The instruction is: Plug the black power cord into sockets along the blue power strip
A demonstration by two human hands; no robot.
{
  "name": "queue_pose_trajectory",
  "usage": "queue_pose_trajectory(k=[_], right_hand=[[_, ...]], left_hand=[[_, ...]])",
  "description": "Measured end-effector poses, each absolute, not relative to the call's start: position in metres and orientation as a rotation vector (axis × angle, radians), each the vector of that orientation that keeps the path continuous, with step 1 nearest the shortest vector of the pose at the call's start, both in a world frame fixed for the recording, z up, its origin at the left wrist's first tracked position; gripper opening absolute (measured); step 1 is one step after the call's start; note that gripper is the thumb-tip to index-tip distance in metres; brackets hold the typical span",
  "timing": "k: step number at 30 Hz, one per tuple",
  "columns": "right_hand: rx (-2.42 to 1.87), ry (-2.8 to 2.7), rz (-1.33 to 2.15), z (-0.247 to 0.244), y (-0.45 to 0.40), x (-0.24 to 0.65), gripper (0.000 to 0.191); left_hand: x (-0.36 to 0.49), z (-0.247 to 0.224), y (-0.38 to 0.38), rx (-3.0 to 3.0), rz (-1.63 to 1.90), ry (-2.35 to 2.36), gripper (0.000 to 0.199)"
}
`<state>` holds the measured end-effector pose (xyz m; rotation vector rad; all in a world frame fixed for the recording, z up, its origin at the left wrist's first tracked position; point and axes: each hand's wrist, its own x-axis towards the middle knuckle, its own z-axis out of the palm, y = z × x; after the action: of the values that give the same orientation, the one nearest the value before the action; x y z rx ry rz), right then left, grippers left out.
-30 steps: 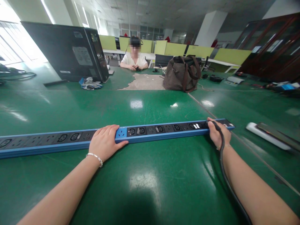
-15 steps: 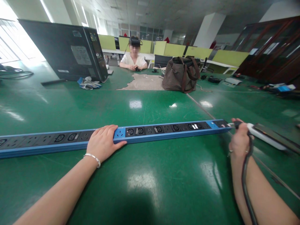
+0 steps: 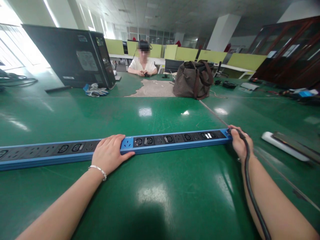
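Observation:
A long blue power strip (image 3: 160, 145) with black sockets runs across the table. My left hand (image 3: 111, 150) lies over it beside a blue socket, fingers across the top and thumb along the near side, gripping it. At the strip's right end, my right hand (image 3: 241, 143) is closed around a black power plug (image 3: 232, 131), which sits against the blue end socket. Whether its pins are in the socket is hidden. The plug's thick black cable (image 3: 250, 186) hangs down along my right forearm.
A white bar-shaped object with a dark phone-like slab (image 3: 292, 146) lies to the right on the green table (image 3: 187, 186). Farther back are a black computer case (image 3: 67, 56), gloves (image 3: 95, 90) and a brown bag (image 3: 191, 80). A person (image 3: 143, 65) sits opposite.
My right hand has moved left with the plug, from beyond the strip's end onto its end socket. My left hand has stayed on the strip.

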<state>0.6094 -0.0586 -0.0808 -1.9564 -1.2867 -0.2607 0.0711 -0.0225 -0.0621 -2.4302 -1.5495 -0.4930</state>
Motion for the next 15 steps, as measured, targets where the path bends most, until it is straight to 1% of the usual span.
queue_pose_trajectory(k=[4,7,15], right_hand=[[-2.058,-1.348,-0.179,-0.071,-0.058,0.609,0.038],[-2.076,-1.350,-0.185,-0.067,-0.058,0.606,0.036],[-2.106,-1.295,-0.308,-0.071,-0.063,0.594,0.040]], left_hand=[[0.071,-0.063,-0.022,-2.420,-0.478,-1.546,0.068],[0.071,-0.064,-0.022,-2.421,-0.472,-1.546,0.069],[0.072,-0.062,-0.022,-2.428,-0.468,-1.569,0.071]])
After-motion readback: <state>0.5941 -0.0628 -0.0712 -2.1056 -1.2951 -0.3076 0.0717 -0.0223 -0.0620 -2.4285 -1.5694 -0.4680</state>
